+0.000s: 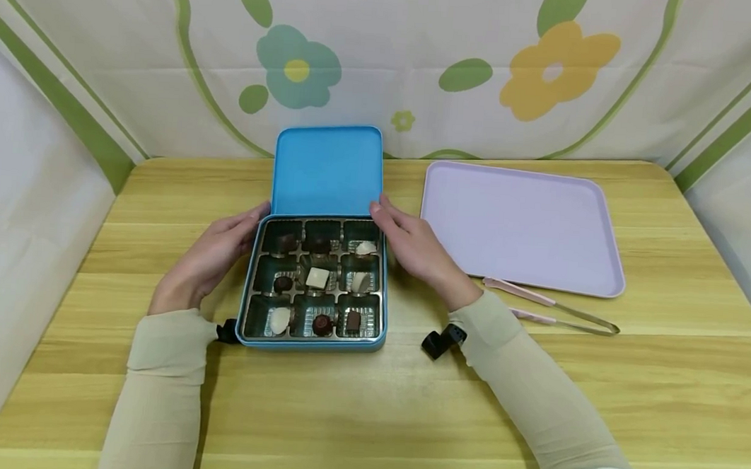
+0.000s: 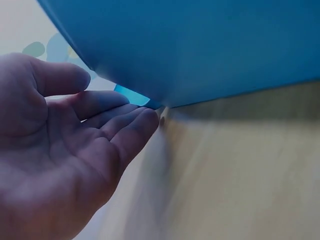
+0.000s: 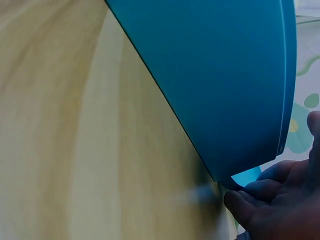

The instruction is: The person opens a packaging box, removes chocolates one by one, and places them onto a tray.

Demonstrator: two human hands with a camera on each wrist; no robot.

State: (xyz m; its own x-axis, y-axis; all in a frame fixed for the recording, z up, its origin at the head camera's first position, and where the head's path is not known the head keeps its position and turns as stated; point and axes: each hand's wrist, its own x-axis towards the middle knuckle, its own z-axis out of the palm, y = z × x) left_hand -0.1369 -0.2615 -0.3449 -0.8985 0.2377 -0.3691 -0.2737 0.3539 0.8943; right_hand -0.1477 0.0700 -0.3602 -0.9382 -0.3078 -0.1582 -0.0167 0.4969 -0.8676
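Note:
A blue tin box (image 1: 311, 345) sits on the table, its lid (image 1: 328, 172) standing raised at the back. Inside is a tray of small square compartments, holding chocolates such as a white square one (image 1: 317, 278), a dark round one (image 1: 322, 324) and a white oval one (image 1: 279, 321). At the tin's back left corner is my left hand (image 1: 218, 251), fingers loosely extended beside the wall (image 2: 200, 55). My right hand (image 1: 418, 249) is at the back right corner, fingertips near the hinge side between tin and lid; its thumb is clear of the wall (image 3: 215, 85) in the right wrist view.
A light purple tray (image 1: 522, 224) lies at the back right of the wooden table (image 1: 365, 425). In front of it are metal tongs (image 1: 578, 316) with pink handles, partly behind the right forearm. A patterned cloth (image 1: 385, 51) hangs behind the table.

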